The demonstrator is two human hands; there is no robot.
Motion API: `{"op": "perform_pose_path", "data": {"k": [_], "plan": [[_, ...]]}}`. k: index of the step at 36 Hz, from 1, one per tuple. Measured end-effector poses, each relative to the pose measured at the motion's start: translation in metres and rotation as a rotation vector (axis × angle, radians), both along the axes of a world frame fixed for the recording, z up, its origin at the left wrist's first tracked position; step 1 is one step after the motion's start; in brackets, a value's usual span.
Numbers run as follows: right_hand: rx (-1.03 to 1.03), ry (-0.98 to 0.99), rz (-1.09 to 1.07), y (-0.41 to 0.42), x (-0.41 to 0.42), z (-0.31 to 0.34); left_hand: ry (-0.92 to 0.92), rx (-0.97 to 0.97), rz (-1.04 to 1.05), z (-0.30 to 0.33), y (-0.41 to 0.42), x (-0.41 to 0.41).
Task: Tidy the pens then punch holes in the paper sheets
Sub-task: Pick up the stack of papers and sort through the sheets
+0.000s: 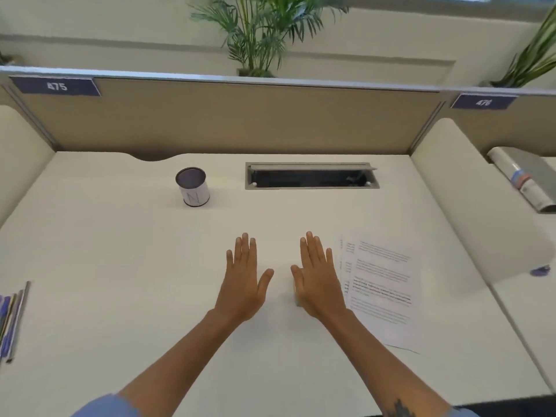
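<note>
My left hand [245,278] and my right hand [319,278] lie flat, palms down, side by side on the white desk [120,266], holding nothing. Printed paper sheets [382,284] sit slightly fanned just right of my right hand, touching or nearly touching it. Several pens [12,320] lie bunched at the far left edge of the desk, partly cut off by the frame. A white cup with a dark inside [193,186] stands upright at the back left, with no pens showing in it. No hole punch is visible.
An open cable tray slot [311,176] is set into the desk at the back centre. Tan partition panels [240,115] close off the back and sides. A rolled-up magazine [523,179] lies on the neighbouring desk at right.
</note>
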State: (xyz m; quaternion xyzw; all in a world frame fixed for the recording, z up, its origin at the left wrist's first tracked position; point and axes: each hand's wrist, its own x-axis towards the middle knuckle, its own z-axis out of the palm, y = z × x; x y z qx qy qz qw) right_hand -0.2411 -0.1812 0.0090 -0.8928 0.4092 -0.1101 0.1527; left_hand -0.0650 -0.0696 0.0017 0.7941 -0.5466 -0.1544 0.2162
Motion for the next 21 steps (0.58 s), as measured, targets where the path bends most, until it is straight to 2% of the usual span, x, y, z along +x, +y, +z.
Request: {"op": "perform_pose_path", "data": {"k": [5,12,15,18,21], "plan": [[0.011,0.019,-0.113,-0.029,-0.06,-0.014,-0.022,0.045,-0.156,-0.005,-0.044,-0.049],[0.063,0.057,-0.27,-0.048,-0.136,-0.045,-0.015,0.075,-0.251,-0.009,-0.091,-0.105],[0.088,0.083,-0.296,-0.05,-0.157,-0.057,0.08,0.126,-0.182,0.0,-0.105,-0.125],[0.11,0.104,-0.312,-0.051,-0.171,-0.067,0.097,0.113,-0.125,0.0,-0.121,-0.14],[0.136,0.113,-0.311,-0.048,-0.179,-0.076,0.299,0.082,-0.023,-0.015,-0.134,-0.149]]}}
